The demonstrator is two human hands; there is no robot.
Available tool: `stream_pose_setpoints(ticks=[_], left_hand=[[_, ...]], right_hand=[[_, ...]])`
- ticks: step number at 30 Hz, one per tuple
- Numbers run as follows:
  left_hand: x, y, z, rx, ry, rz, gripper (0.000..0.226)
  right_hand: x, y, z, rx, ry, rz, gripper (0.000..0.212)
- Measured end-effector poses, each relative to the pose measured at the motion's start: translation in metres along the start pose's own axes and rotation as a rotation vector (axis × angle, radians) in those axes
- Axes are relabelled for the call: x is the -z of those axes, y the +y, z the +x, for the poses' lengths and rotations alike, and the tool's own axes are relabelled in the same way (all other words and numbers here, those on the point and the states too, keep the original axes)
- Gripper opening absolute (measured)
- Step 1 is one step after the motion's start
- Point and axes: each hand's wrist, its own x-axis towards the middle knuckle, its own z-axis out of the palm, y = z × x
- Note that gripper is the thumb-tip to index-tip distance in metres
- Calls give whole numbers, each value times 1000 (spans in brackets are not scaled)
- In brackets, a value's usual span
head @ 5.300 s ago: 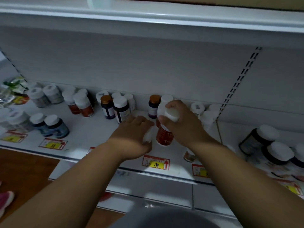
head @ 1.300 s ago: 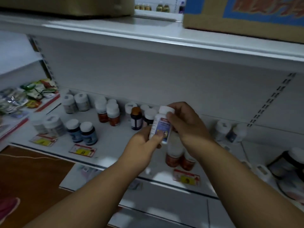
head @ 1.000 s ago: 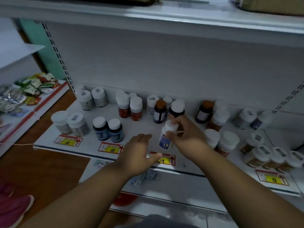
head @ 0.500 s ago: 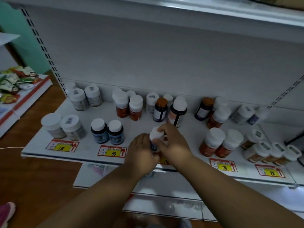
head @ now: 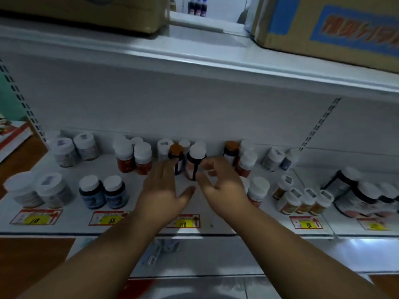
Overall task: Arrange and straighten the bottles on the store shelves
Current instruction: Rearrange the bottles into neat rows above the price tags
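Released now — both hands (head: 164, 190) off the white-capped bottle (head: 194, 162); fingers (head: 210, 167) spread, holding nothing.

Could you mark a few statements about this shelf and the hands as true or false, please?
1. Both hands are empty. True: the left hand and right hand hold nothing.
2. The orange-capped bottle lies on its side. False: it stands upright.
3. A cardboard box sits on the upper shelf. True.
4. The price tag between the arms reads 68. False: it reads 118.
5. The two blue bottles stand right of the hands. False: they stand left of them.
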Motion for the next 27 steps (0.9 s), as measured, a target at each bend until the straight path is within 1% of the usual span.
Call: stream_pose_setpoints(ticks=[2,3,7,10,11,13,15,17,19,21,23,25,27], left_hand=[[-5,25,11,-29,-32,-4,76],[-8,38,16,-52,-37,-11,75],[-32,88,34,-106,-52,-47,74],[-58,121,50,-89,-52,-78,69],[-68,131,55,-83,-51,-84,68],[-85,148,63,-61,-69,-74,64],[-101,163,65,-40,-73,-52,59],[-114,176,65,-9,-65,-57,57],[-125,185,64,30,-84,-47,58],[-135,191,63,72,-102,-36,58],[-142,196,63,106,-102,-28,55],[-146,201,64,117,-96,-20,50],[-148,205,65,115,-94,-17,47]], right_hand=[[27,10,7,22,84,13,5],[40,17,11,19,107,19,3],[92,63,25,-83,168,-44,11],[134,111,43,-63,153,-163,2],[148,129,52,-70,123,-207,8],[169,170,73,-139,8,-322,21],[179,212,94,-178,-193,-454,33],[182,245,107,-147,-409,-492,43],[181,265,114,-70,-557,-527,50],[178,275,118,43,-606,-616,49],[175,275,121,140,-585,-693,44],[174,277,120,181,-563,-663,43],[175,278,116,147,-538,-541,41]])
